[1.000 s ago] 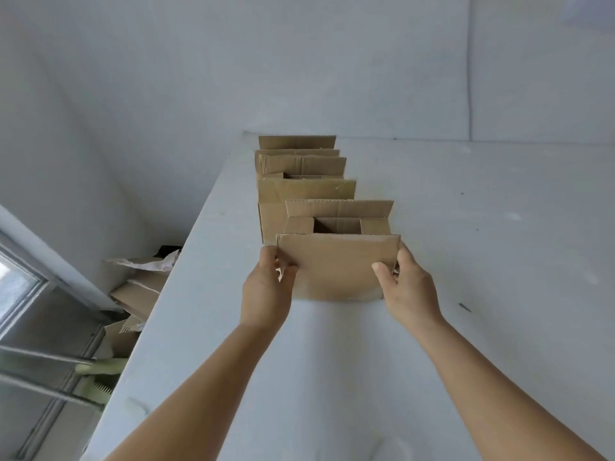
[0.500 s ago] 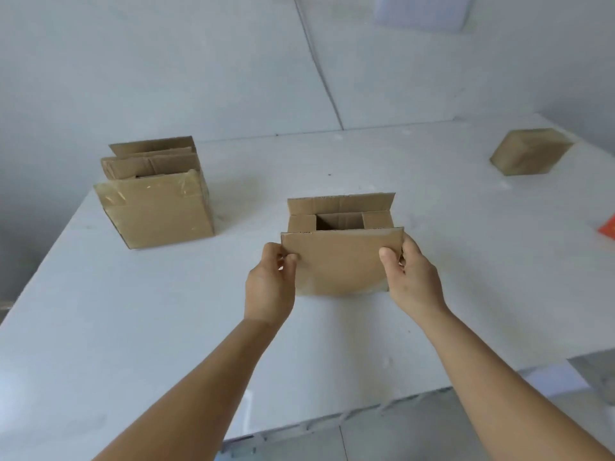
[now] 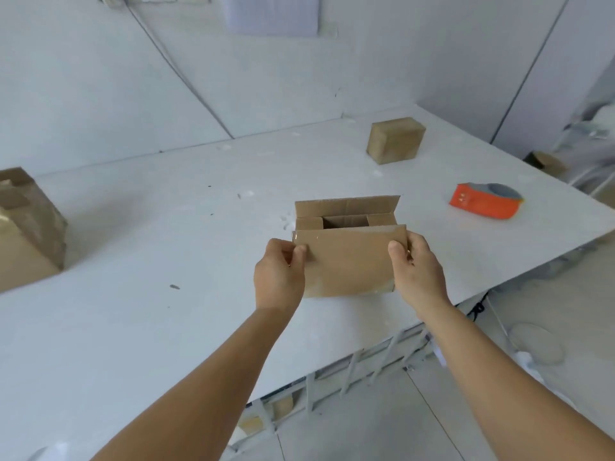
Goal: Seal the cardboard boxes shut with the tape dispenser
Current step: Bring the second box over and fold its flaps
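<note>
Head view: white table (image 3: 166, 227) against pale walls (image 3: 83, 78), tiled floor (image 3: 366, 427).

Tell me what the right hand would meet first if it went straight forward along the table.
Probably nothing soon. The right hand grips the open cardboard box; beyond it the white table looks free. The orange tape dispenser lies off to its right, though depth is unclear.

White worktop (image 3: 199, 227), few dark specks on surface. Pale wall (image 3: 83, 78) behind, thin cable (image 3: 179, 74) running diagonally down it. White sheet (image 3: 271, 15) fixed high on wall. White lattice frame (image 3: 366, 361) under worktop's near edge. Tiled floor (image 3: 382, 427) below. Round clear disc (image 3: 535, 342) lying on floor at right.
</note>
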The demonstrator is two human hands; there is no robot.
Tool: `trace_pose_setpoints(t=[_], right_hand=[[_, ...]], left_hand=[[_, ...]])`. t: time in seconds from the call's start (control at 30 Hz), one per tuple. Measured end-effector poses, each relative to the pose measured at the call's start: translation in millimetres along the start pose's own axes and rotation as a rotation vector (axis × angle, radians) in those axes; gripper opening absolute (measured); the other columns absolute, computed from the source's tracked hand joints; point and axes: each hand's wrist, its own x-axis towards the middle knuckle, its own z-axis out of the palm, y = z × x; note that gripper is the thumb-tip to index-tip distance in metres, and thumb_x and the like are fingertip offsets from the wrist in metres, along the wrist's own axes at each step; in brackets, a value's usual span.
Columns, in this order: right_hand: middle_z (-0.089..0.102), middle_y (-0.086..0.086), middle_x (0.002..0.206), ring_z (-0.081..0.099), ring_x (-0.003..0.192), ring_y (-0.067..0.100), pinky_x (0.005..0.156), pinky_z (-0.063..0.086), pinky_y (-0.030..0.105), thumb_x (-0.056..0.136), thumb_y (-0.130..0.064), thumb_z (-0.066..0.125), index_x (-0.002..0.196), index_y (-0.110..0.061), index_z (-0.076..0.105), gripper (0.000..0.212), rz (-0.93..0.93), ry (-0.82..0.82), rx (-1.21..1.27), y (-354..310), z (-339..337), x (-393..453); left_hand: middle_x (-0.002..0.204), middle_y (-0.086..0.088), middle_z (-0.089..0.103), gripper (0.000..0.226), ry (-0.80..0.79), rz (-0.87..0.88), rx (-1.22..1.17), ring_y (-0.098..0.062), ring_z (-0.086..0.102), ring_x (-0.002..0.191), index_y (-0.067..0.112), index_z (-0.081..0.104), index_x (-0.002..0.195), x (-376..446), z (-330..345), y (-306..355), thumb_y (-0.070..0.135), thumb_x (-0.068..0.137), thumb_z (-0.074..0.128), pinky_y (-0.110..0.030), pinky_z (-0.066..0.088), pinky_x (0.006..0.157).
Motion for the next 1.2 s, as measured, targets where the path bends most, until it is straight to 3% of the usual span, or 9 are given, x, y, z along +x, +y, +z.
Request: trace_pose_setpoints(t=[0.1, 0.2, 0.43, 0.53, 0.67, 0.73, 0.87, 1.07, 1.2], right_hand=[[0.058, -0.002, 0.111, 0.054, 0.093, 0.019, 0.071, 0.04, 0.029, 0.096, -0.027, 0.045, 0.129, -0.02, 0.046, 0.034, 0.045, 0.062, 0.03, 17.2, -28.6, 25.4], [0.051, -0.009, 0.117, 0.055, 0.099, 0.016, 0.079, 0.047, 0.034, 0.095, -0.023, 0.05, 0.14, -0.026, 0.036, 0.047, 0.054, 0.066, 0.061, 33.7, -53.9, 57.7], [0.042, -0.006, 0.131, 0.052, 0.106, 0.019, 0.083, 0.042, 0.031, 0.094, -0.015, 0.047, 0.15, -0.043, 0.01, 0.072, 0.078, -0.041, -0.027, 60.4, -89.1, 147.5], [0.035, -0.003, 0.143, 0.049, 0.116, 0.02, 0.093, 0.044, 0.036, 0.094, -0.013, 0.046, 0.148, -0.047, 0.006, 0.076, 0.077, -0.069, -0.064, 65.6, -99.5, 182.5], [0.034, 0.001, 0.147, 0.047, 0.118, 0.019, 0.098, 0.046, 0.04, 0.094, -0.009, 0.045, 0.148, -0.049, 0.003, 0.079, 0.064, -0.113, -0.098, 65.0, -108.9, 220.7], [0.033, 0.001, 0.148, 0.049, 0.118, 0.018, 0.093, 0.048, 0.037, 0.095, -0.008, 0.043, 0.147, -0.051, 0.002, 0.079, 0.057, -0.148, -0.107, 66.9, -110.8, 234.8], [0.04, -0.005, 0.129, 0.057, 0.09, 0.016, 0.076, 0.05, 0.032, 0.094, -0.007, 0.04, 0.145, -0.054, 0.004, 0.079, 0.012, -0.254, -0.174, 72.9, -116.8, 259.5], [0.037, 0.003, 0.128, 0.051, 0.091, 0.016, 0.081, 0.043, 0.028, 0.099, -0.02, 0.04, 0.14, -0.035, 0.042, 0.044, -0.182, -0.347, -0.37, 84.9, -118.9, 288.9], [0.038, 0.0, 0.123, 0.045, 0.097, 0.013, 0.084, 0.034, 0.023, 0.098, -0.026, 0.045, 0.134, -0.03, 0.05, 0.037, -0.271, -0.369, -0.346, 97.0, -121.6, 300.0]], left_hand=[[0.081, 0.014, 0.06, 0.04, -0.106, 0.018, 0.006, -0.011, 0.055, 0.083, 0.015, 0.042, 0.131, 12.5, 36.8, 18.5, 0.028, 0.095, 0.053, -0.021, 0.039, 0.068], [0.067, 0.006, 0.061, 0.064, -0.251, 0.076, 0.124, -0.016, 0.058, 0.073, 0.022, 0.016, 0.15, 31.4, 71.5, 30.7, 0.023, 0.094, 0.049, -0.026, 0.043, 0.062], [0.066, -0.004, 0.063, 0.079, -0.464, 0.185, 0.306, -0.021, 0.061, 0.069, 0.04, -0.003, 0.149, 96.7, 134.2, 64.9, 0.022, 0.091, 0.047, -0.026, 0.048, 0.062], [0.08, -0.004, 0.067, 0.076, -0.533, 0.208, 0.362, -0.02, 0.062, 0.081, 0.039, 0.004, 0.15, 121.4, 155.8, 77.9, 0.023, 0.09, 0.048, -0.025, 0.046, 0.07], [0.077, -0.004, 0.065, 0.066, -0.53, 0.204, 0.341, -0.022, 0.061, 0.079, 0.034, 0.018, 0.144, 137.4, 177.8, 87.7, 0.024, 0.088, 0.051, -0.027, 0.046, 0.066], [0.08, -0.005, 0.065, 0.053, -0.517, 0.17, 0.339, -0.022, 0.061, 0.08, 0.03, 0.03, 0.135, 142.5, 186.0, 92.2, 0.025, 0.087, 0.053, -0.03, 0.049, 0.066], [0.086, 0.0, 0.063, 0.031, -0.533, 0.077, 0.355, -0.018, 0.06, 0.075, 0.026, 0.049, 0.114, 142.0, 202.4, 97.8, 0.03, 0.085, 0.058, -0.027, 0.047, 0.061], [0.077, 0.006, 0.059, 0.021, -0.375, -0.023, 0.381, -0.014, 0.053, 0.061, 0.03, 0.053, 0.106, 124.3, 224.3, 97.9, 0.034, 0.086, 0.057, -0.025, 0.041, 0.056], [0.09, 0.001, 0.056, 0.022, -0.242, -0.066, 0.447, -0.018, 0.055, 0.078, 0.031, 0.057, 0.109, 113.3, 239.5, 104.5, 0.034, 0.088, 0.053, -0.029, 0.044, 0.065]])
